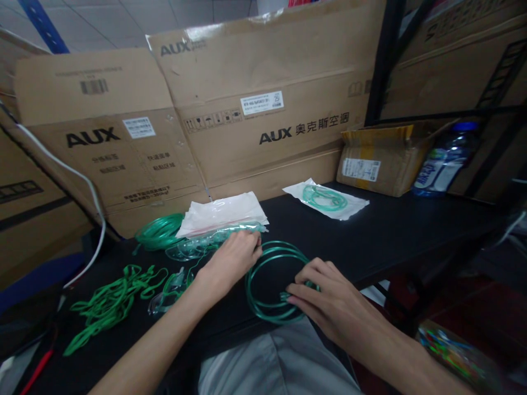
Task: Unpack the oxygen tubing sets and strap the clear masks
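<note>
A coil of clear green tubing (252,293) lies at the table's front edge, partly over my lap. My right hand (325,293) grips the coil's right side, with a small clear connector (284,297) by its fingertips. My left hand (236,255) is closed above the coil's upper left, against a pile of clear green plastic pieces (191,245); what its fingers pinch is hidden. White packets (224,213) are stacked just behind that pile. Green elastic cords (111,302) lie tangled at the left, beside a small clear plastic part (158,303).
Another green tubing coil (158,231) sits at the back left. A white pouch with coiled tubing (323,200) lies farther back on the black table (395,230). Large cardboard boxes (263,148) wall the back. A small open carton (374,159) and a blue-capped bottle (444,159) stand right.
</note>
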Available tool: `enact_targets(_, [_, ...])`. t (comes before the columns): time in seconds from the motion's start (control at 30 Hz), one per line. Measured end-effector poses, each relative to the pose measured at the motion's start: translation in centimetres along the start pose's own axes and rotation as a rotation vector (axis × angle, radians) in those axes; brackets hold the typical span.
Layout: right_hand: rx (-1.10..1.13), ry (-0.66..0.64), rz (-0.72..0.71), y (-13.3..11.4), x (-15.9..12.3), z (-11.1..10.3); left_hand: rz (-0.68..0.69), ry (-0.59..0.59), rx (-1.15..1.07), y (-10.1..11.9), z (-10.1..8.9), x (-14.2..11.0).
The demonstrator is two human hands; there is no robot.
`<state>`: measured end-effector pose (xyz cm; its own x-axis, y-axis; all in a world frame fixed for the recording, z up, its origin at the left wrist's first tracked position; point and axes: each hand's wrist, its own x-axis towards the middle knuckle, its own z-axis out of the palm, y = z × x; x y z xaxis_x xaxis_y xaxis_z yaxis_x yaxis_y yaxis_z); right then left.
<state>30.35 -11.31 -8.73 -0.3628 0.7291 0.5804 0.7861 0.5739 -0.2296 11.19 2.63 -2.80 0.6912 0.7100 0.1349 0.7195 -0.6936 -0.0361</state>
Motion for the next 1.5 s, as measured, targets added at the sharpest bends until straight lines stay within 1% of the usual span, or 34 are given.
enact_targets(0.07, [-0.048,0.019,0.012,0.1,0.0,-0.1,-0.058,-0.003,0.024,-0.2,-0.2,-0.3])
enact_targets(0.13, [-0.068,0.012,0.025,0.2,-0.3,0.1,-0.108,-0.016,0.006,-0.1,-0.4,-0.8])
enact_targets(0.23, [-0.032,-0.002,0.05,0.4,-0.9,1.0,-0.149,-0.044,-0.126,0.4,-0.7,-1.8])
enact_targets(0.37, [0.083,0.054,0.066,1.1,-1.4,2.0,-0.165,-0.067,-0.292,1.4,-1.1,-3.0])
enact_targets(0.53, [0.113,0.115,0.054,1.6,-0.7,1.4,-0.073,-0.102,-0.4,1.9,-1.0,-3.6])
enact_targets(0.63, [0.044,0.063,0.042,1.5,-0.5,0.9,0.007,-0.088,-0.4,2.3,-1.2,-4.5])
enact_targets(0.73, [-0.033,-0.002,0.014,1.4,-0.9,0.5,0.065,-0.09,-0.346,2.6,-1.6,-5.9])
enact_targets(0.8, [-0.06,-0.018,-0.008,1.5,-1.2,0.5,0.102,-0.097,-0.302,2.6,-1.5,-7.0])
enact_targets(0.87, [-0.074,-0.027,-0.037,1.6,-1.4,0.5,0.132,-0.066,-0.263,2.4,-0.9,-8.1])
enact_targets(1.0, [-0.074,-0.05,-0.088,1.5,-1.6,0.4,0.152,0.035,-0.248,2.2,1.1,-9.9])
enact_targets(1.1, [-0.046,-0.058,-0.08,1.1,-1.8,0.2,0.167,0.034,-0.249,2.2,2.2,-11.1])
enact_targets(1.17, [-0.011,-0.048,-0.068,0.9,-1.9,0.1,0.197,0.03,-0.233,2.2,2.4,-11.6])
enact_targets(1.27, [0.058,-0.005,-0.078,0.8,-1.6,-0.1,0.249,0.037,-0.231,2.1,2.2,-11.8])
enact_targets(1.33, [0.091,0.037,-0.101,0.9,-1.0,-0.5,0.266,0.059,-0.249,2.2,1.8,-11.5])
enact_targets(1.4, [0.114,0.059,-0.118,1.0,-0.2,-1.2,0.272,0.113,-0.278,2.2,1.0,-11.2])
enact_targets(1.5, [0.17,0.019,-0.147,1.2,1.8,-3.1,0.241,0.233,-0.338,2.0,-1.1,-10.7])
